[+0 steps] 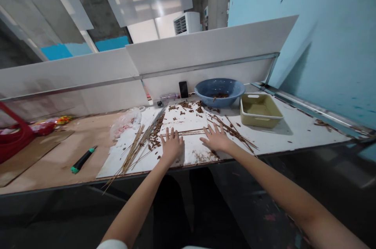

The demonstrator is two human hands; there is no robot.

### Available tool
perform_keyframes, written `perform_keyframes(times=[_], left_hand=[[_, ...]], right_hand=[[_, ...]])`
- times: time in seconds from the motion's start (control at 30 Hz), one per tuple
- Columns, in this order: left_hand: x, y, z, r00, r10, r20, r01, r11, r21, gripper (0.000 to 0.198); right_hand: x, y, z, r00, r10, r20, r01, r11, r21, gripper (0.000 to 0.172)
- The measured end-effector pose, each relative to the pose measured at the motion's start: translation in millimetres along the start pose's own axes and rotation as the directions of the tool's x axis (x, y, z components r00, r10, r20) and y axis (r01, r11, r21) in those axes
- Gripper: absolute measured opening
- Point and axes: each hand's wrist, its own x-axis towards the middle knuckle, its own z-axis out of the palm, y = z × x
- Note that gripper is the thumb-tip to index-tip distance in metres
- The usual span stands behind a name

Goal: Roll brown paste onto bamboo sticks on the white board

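Slender dark-brown sticks (192, 132) lie crosswise on a white-topped desk (307, 134), roughly parallel to its front edge, which runs close below both wrists. Bare white surface opens out on the right, past an olive-green rectangular plastic bin with a white rim (260, 121), and reaches a metal rail along the blue wall. Toward the left the white top gives way to a pale brown stretch, where a black-and-green-handled tool (83, 160) lies at a slant near the front edge. Across the back, an upright white panel (205, 51) closes off the desk. Before it stand a round blue plastic basin (219, 102) with brown bits inside and a dark phone (183, 89) propped upright; a clear plastic bottle (169, 96) lies beside the phone. Loose brown fragments (185, 105) are scattered over the middle. Crowding the left side is a loose bundle of thin tan sticks (136, 147), its near tips jutting past the front edge, with a crumpled clear plastic bag (126, 121) behind it; more brown sticks (239, 134) lie slantwise just right of the working spot. Left hand (172, 144) and right hand (217, 139) are both palm down with fingers extended and spread, neither curled around anything. Between them the crosswise sticks show, their ends passing at the fingers of each; how firmly the fingers press them cannot be told.
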Motion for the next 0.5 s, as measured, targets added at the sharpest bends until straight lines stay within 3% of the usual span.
perform_keyframes(times=[0.3, 0.43, 0.5], left_hand=[[21.1, 16.0, -13.5, 0.999, -0.022, 0.028, 0.022, 1.0, -0.014, 0.071], [3.6, 11.0, -3.0, 1.0, 0.0, -0.003, 0.0, 1.0, -0.027, 0.073], [-6.8, 9.4, 4.2, 0.997, 0.079, -0.013, -0.079, 0.996, -0.035, 0.073]], right_hand=[[23.9, -7.5, -16.1, 0.999, 0.046, 0.001, -0.046, 0.999, 0.0, 0.091], [6.7, -3.4, -4.6, 1.0, 0.013, -0.018, -0.013, 1.0, 0.002, 0.096], [-3.4, -1.3, 3.5, 1.0, -0.017, -0.021, 0.017, 1.0, -0.003, 0.098]])
